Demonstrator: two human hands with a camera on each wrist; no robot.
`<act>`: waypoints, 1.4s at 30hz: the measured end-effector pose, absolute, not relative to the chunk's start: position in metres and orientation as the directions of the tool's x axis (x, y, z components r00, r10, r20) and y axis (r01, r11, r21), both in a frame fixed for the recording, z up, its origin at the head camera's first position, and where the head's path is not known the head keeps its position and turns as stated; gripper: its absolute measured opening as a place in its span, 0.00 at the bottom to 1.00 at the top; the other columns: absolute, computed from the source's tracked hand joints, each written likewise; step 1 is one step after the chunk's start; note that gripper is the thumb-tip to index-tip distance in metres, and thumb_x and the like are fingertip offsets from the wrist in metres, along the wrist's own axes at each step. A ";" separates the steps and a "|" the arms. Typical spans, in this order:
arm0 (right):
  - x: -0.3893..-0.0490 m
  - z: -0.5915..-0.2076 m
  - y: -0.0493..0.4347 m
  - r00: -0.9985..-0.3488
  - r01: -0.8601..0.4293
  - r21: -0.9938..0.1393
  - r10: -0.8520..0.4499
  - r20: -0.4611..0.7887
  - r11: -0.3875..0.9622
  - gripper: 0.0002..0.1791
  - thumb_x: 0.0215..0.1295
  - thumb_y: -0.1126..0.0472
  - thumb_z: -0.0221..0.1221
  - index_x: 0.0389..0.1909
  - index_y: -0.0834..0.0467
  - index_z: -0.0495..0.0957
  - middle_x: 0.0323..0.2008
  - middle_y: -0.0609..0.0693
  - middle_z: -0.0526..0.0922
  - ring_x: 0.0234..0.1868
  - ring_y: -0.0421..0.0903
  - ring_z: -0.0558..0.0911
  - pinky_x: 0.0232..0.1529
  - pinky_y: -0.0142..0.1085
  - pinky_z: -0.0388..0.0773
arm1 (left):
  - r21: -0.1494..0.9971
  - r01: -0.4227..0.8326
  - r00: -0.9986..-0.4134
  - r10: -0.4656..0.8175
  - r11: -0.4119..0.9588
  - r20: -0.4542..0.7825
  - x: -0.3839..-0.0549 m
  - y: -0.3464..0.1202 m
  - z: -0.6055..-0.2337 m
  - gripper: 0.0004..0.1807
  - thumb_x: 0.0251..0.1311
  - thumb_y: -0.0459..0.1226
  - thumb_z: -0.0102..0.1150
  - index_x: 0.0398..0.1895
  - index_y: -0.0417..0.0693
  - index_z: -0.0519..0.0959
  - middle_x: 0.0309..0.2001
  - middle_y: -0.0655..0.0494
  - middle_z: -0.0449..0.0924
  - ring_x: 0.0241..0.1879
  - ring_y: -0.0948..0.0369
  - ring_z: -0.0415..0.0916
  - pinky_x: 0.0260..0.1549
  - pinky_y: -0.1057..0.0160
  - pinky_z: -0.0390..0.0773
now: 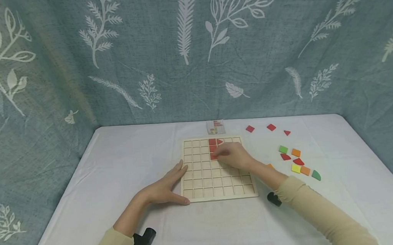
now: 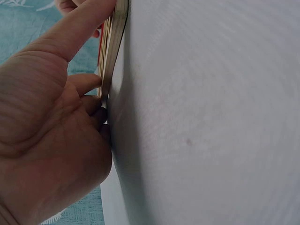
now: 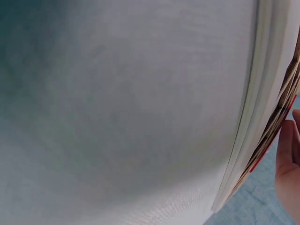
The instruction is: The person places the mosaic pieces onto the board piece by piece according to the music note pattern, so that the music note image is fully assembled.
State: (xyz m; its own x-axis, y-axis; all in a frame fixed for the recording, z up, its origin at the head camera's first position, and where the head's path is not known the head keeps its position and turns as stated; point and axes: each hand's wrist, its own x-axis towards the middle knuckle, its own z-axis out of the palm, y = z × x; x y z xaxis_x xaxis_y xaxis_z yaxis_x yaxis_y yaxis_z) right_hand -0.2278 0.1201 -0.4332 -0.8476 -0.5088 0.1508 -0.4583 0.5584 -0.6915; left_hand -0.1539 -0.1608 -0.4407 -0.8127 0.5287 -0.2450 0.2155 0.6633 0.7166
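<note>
A wooden grid board [image 1: 203, 183] lies flat on the table. Red tiles [image 1: 212, 141] fill a short column of its cells near the top, with a red triangle tile [image 1: 220, 141] beside the uppermost one. My right hand [image 1: 234, 156] reaches over the board with curled fingers and pinches a red square tile [image 1: 214, 157] at the column's lower end, its fingertips partly covering it. In the right wrist view, fingers [image 3: 286, 145] meet the red edge over the board. Thumb and fingers spread, my left hand [image 1: 165, 186] rests against the board's left edge and front left corner.
Right of the board lie loose tiles: red squares [image 1: 271, 127], a red triangle [image 1: 287, 132], green [image 1: 283, 149], orange [image 1: 296, 152] and yellow [image 1: 296, 168] ones, and a green quarter-round [image 1: 316, 175]. A small clear case [image 1: 215, 127] sits behind the board. Patterned curtains [image 1: 164, 63] surround the white table [image 1: 126, 151].
</note>
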 end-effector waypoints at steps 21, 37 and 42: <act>-0.273 -0.424 0.190 -0.993 0.111 -0.866 0.011 -0.121 0.487 0.19 0.71 0.61 0.56 0.60 0.63 0.75 0.59 0.59 0.76 0.57 0.54 0.77 0.58 0.45 0.74 | 0.726 0.208 -0.812 0.529 0.655 -0.245 -0.155 -0.161 -0.438 0.61 0.47 0.50 0.75 0.77 0.41 0.46 0.78 0.44 0.30 0.76 0.46 0.29 0.70 0.43 0.40; -0.306 -0.430 0.205 -0.995 0.096 -0.681 0.076 -0.060 0.726 0.20 0.67 0.65 0.57 0.58 0.68 0.73 0.55 0.65 0.76 0.56 0.60 0.75 0.59 0.49 0.72 | 0.727 0.202 -0.813 0.527 0.656 -0.250 -0.155 -0.156 -0.438 0.60 0.48 0.50 0.75 0.78 0.42 0.46 0.78 0.45 0.31 0.76 0.46 0.30 0.70 0.42 0.41; -0.307 -0.427 0.207 -0.995 0.099 -0.680 0.081 -0.058 0.726 0.20 0.66 0.64 0.60 0.57 0.68 0.74 0.54 0.65 0.78 0.54 0.59 0.77 0.56 0.48 0.74 | 0.719 0.205 -0.815 0.522 0.664 -0.250 -0.157 -0.156 -0.438 0.61 0.47 0.50 0.74 0.78 0.43 0.46 0.78 0.45 0.31 0.76 0.47 0.30 0.70 0.42 0.42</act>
State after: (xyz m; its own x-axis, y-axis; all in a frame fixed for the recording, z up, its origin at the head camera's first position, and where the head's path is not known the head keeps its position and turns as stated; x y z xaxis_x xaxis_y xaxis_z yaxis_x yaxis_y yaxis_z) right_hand -0.3073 0.2069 -0.4273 -0.9950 0.0811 -0.0580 0.0989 0.7261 -0.6804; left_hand -0.1573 -0.1559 -0.4385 -0.8154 0.5222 -0.2500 0.2047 0.6639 0.7193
